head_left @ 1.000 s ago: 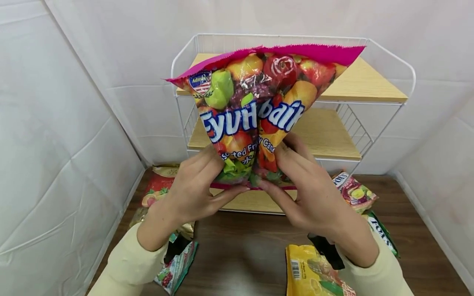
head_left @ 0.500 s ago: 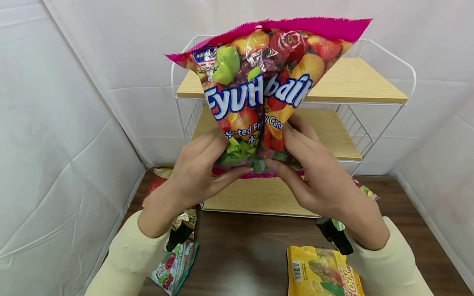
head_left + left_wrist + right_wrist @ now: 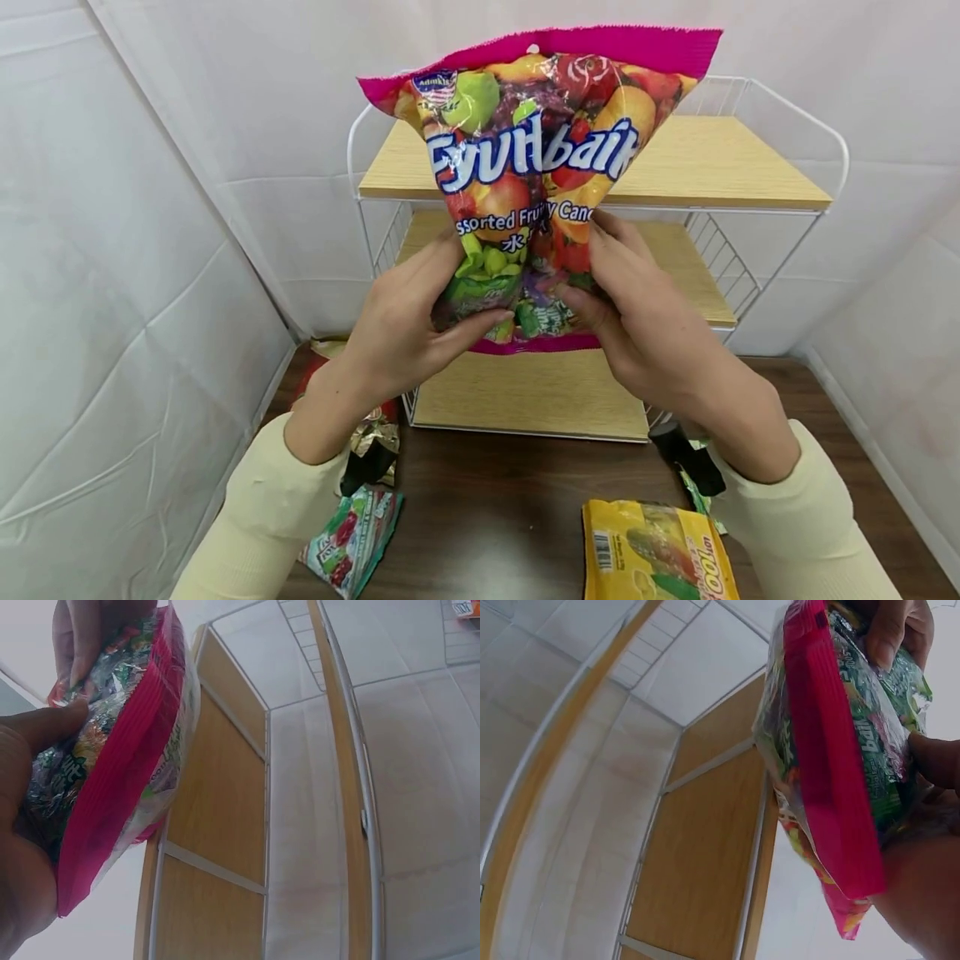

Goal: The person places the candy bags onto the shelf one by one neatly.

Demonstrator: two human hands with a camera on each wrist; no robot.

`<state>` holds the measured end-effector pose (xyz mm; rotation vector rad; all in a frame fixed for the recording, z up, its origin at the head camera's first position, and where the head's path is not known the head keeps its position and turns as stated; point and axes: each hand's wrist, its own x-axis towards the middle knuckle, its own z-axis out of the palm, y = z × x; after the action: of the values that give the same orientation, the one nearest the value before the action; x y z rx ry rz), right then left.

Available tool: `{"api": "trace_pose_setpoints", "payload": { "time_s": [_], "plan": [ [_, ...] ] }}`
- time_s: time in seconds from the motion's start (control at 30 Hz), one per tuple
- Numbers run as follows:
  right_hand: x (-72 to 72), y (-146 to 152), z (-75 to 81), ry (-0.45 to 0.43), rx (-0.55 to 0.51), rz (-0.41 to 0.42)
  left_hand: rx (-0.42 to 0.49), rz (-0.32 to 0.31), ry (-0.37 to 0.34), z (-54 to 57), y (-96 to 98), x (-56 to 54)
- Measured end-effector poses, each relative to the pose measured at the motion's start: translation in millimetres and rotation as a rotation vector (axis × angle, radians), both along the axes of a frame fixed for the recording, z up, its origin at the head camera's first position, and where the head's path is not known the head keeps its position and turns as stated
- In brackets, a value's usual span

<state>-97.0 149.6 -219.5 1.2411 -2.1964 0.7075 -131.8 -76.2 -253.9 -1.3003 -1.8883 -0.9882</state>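
Observation:
Both hands hold up a large bag of assorted fruit candy (image 3: 510,158) with pink sealed edges, in front of a shelf rack. My left hand (image 3: 408,312) grips its lower left side, thumb across the front. On the lower right side my right hand (image 3: 645,308) grips it the same way. Between the hands the bag is creased down its middle. Through clear film near the bottom, wrapped candies show. In the left wrist view the pink bottom seal (image 3: 124,772) of the bag hangs free; the right wrist view shows the pink seal (image 3: 829,750) too.
Behind the bag stands a white wire rack with a wooden top shelf (image 3: 750,171), middle shelf (image 3: 675,275) and bottom shelf (image 3: 525,396). On the dark table lie a yellow candy bag (image 3: 652,550), a teal candy bag (image 3: 356,537), a red and gold bag (image 3: 378,433) and a green bag (image 3: 701,492).
Both hands have raised the fruit candy bag, first quickly and then slightly, and shifted it a little right. The crease has loosened, so more of the lettering shows.

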Motion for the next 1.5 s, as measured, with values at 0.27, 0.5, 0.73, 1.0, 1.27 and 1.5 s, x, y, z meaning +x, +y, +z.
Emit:
{"api": "trace_pose_setpoints", "payload": {
  "time_s": [0.27,0.5,0.73,1.0,1.27,1.5],
  "plan": [
    [3.4,-1.4,7.8,-0.011,-0.024,-0.114,0.007,0.027,-0.086,7.9,-0.4,0.9],
    [3.9,-4.3,11.1,0.041,-0.042,-0.264,0.03,0.079,-0.136,11.1,-0.9,0.0],
    [-0.2,-3.4,13.9,-0.029,-0.051,-0.345,0.078,0.105,-0.125,13.0,1.1,-1.1],
    [-2.9,-7.9,18.1,-0.088,-0.045,-0.435,0.119,0.137,-0.144,12.6,-0.3,-1.4],
    [2.2,-18.3,18.9,-0.216,-0.127,-0.537,0.063,0.141,-0.127,16.9,-4.2,-2.3],
    [2.7,-20.0,16.3,-0.218,-0.169,-0.586,-0.031,0.137,-0.097,14.6,-5.0,3.1]
  ]
}}
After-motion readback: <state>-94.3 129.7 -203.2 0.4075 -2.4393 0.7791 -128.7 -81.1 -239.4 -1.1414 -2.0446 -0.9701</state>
